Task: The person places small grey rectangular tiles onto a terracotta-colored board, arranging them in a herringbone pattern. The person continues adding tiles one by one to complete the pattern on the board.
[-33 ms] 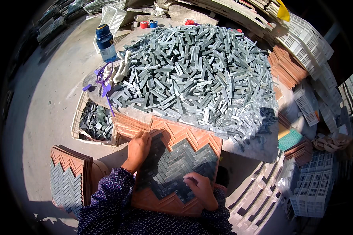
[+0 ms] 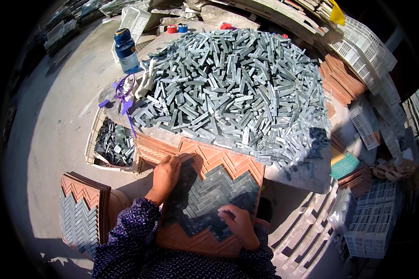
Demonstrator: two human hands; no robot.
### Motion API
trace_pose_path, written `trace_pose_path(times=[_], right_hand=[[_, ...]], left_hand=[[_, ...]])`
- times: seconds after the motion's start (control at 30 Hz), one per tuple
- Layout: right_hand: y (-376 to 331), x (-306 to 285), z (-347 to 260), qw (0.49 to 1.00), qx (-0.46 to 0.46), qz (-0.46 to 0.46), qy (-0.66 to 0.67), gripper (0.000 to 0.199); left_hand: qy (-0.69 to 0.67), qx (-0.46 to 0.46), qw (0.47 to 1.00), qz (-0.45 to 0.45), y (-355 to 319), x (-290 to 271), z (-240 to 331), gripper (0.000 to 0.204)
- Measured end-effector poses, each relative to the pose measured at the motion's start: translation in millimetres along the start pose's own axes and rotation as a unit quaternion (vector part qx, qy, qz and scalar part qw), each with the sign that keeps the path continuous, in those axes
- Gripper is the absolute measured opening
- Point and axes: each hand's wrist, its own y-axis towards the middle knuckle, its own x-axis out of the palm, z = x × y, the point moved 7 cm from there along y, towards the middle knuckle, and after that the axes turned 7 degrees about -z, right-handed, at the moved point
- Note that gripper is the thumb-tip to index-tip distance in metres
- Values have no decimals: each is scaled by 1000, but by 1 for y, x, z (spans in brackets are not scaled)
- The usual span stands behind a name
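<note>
A terracotta-coloured tray [image 2: 214, 156] with zigzag grooves lies tilted across my lap. Dark grey stone strips [image 2: 209, 195] fill its middle in a herringbone pattern; orange grooves show bare at its top and bottom. My left hand [image 2: 165, 179] is closed at the tray's upper left edge, its fingertips bent against the rim. What it pinches, if anything, is hidden. Over the lower right of the strips, my right hand [image 2: 239, 225] has its fingers curled in, thumb along the index finger. Whether a strip is inside it cannot be seen. Beyond the tray spreads a large heap of loose grey strips [image 2: 237, 83].
A crate of dark stone pieces [image 2: 94, 156] stands left of the table, near a stack of patterned trays [image 2: 81, 186]. A blue bottle [image 2: 125, 53] and white gloves [image 2: 146, 79] sit at the heap's left. Plastic crates [image 2: 370, 228] and a slatted pallet [image 2: 302, 232] are at right.
</note>
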Motion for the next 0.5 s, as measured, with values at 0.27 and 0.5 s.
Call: trace_pose_path(times=[0.27, 0.5], right_hand=[[1, 2, 0, 1000, 13, -6, 12, 12], [-1, 1, 4, 999, 38, -1, 11, 13]], left_hand=[[-75, -57, 996, -11, 18, -12, -23, 16], [48, -67, 981, 175, 87, -61, -85, 25]])
